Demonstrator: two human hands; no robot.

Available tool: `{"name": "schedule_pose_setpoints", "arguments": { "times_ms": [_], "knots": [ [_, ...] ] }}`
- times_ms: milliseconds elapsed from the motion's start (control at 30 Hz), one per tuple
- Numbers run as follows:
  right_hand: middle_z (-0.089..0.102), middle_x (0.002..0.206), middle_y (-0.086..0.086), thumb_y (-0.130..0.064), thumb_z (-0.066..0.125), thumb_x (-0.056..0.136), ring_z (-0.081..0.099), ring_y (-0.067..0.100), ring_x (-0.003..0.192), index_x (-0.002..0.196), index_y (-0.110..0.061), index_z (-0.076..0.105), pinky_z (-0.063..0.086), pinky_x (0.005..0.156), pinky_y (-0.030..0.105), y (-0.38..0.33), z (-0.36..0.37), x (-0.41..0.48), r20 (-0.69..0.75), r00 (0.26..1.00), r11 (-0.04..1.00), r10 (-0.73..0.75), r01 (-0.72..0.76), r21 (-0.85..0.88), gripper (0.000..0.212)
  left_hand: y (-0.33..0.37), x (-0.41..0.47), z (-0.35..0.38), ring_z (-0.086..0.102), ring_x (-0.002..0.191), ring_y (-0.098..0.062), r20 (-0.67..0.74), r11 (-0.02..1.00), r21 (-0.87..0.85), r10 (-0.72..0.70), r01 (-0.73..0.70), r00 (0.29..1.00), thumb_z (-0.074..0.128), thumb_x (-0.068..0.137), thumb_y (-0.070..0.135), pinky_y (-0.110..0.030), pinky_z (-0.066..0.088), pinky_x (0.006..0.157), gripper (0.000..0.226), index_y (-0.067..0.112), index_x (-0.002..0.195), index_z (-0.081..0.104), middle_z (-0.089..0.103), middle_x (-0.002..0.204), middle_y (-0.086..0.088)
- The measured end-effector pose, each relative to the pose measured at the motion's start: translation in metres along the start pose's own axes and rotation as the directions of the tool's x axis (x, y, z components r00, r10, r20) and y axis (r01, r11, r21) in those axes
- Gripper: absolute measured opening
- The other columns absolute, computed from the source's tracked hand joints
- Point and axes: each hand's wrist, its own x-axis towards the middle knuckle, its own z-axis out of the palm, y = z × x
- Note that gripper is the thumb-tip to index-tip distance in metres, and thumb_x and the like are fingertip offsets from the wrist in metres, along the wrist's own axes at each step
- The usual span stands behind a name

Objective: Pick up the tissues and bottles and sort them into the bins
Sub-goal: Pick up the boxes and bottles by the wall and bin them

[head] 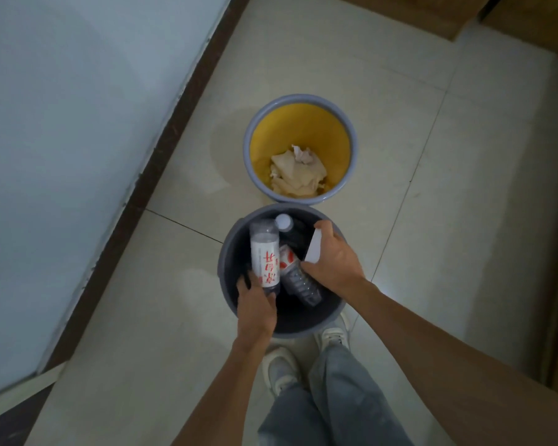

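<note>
Two round grey bins stand on the floor. The far bin (351,136) has a yellow inside and holds crumpled tissues (298,170). The near bin (229,239) is dark inside and holds a clear ribbed bottle (300,280) and a bottle with a white cap (284,222). My left hand (256,305) grips a clear bottle with a white label and red characters (264,255) by its lower end, over the near bin. My right hand (331,255) holds a white bottle (314,247) above the same bin's right side.
A dark brown skirting (161,149) runs diagonally along a pale wall on the left. Wooden furniture (529,24) stands at the top right and right edge. My legs and white shoes (281,368) are just behind the near bin on the beige tiled floor.
</note>
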Motion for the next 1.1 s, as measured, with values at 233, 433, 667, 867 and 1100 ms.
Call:
{"name": "schedule_pose_setpoints", "arguments": {
  "times_ms": [233, 433, 667, 867, 1100],
  "knots": [
    [0.039, 0.151, 0.000, -0.048, 0.085, 0.076, 0.048, 0.028, 0.136, 0.148, -0.031, 0.029, 0.056, 0.097, 0.050, -0.005, -0.004, -0.021, 0.011, 1.000, 0.987, 0.017, -0.015, -0.161, 0.093, 0.018, -0.011, -0.026, 0.050, 0.137, -0.035, 0.014, 0.999, -0.011, 0.038, -0.038, 0.999, 0.075, 0.093, 0.027, -0.054, 0.053, 0.107, 0.086, 0.023, 0.162, 0.022, 0.035, 0.155, -0.011],
    [0.029, 0.158, 0.010, -0.053, 0.066, 0.089, 0.038, 0.033, 0.141, 0.150, -0.030, 0.036, 0.053, 0.102, 0.051, -0.037, -0.024, -0.050, 0.043, 0.997, 0.922, -0.070, 0.081, -0.378, 0.072, 0.048, -0.042, -0.080, 0.037, 0.144, -0.035, -0.013, 0.923, 0.327, 0.219, -0.203, 0.976, 0.073, 0.092, 0.046, -0.054, 0.051, 0.106, 0.091, 0.033, 0.162, 0.016, 0.023, 0.164, -0.009],
    [0.043, 0.151, 0.011, -0.047, 0.057, 0.098, 0.044, 0.031, 0.136, 0.152, -0.023, 0.041, 0.047, 0.103, 0.044, -0.108, -0.098, -0.103, -0.050, 0.990, 0.901, -0.135, 0.102, -0.422, 0.061, 0.124, -0.098, -0.186, 0.046, 0.132, -0.036, -0.088, 0.659, 0.692, 0.485, -0.297, 0.870, 0.076, 0.077, 0.063, -0.054, 0.046, 0.102, 0.086, 0.031, 0.149, 0.041, 0.040, 0.155, -0.012],
    [0.042, 0.150, 0.011, -0.044, 0.066, 0.094, 0.044, 0.031, 0.133, 0.150, -0.025, 0.043, 0.048, 0.101, 0.044, -0.172, -0.222, -0.190, -0.206, 0.971, 0.957, -0.119, 0.057, -0.285, 0.063, 0.206, -0.204, -0.283, 0.043, 0.136, -0.039, -0.077, 0.545, 0.766, 0.603, -0.339, 0.794, 0.075, 0.072, 0.071, -0.063, 0.042, 0.105, 0.088, 0.028, 0.145, 0.050, 0.038, 0.154, -0.014],
    [0.046, 0.150, 0.014, -0.037, 0.068, 0.090, 0.043, 0.035, 0.138, 0.143, -0.019, 0.056, 0.044, 0.105, 0.048, -0.221, -0.371, -0.323, -0.456, 0.888, 0.997, -0.055, 0.023, -0.076, 0.057, 0.322, -0.351, -0.365, 0.041, 0.135, -0.035, -0.097, 0.461, 0.769, 0.769, -0.444, 0.631, 0.072, 0.071, 0.074, -0.063, 0.037, 0.111, 0.081, 0.030, 0.138, 0.058, 0.045, 0.150, -0.008]
  ]
}}
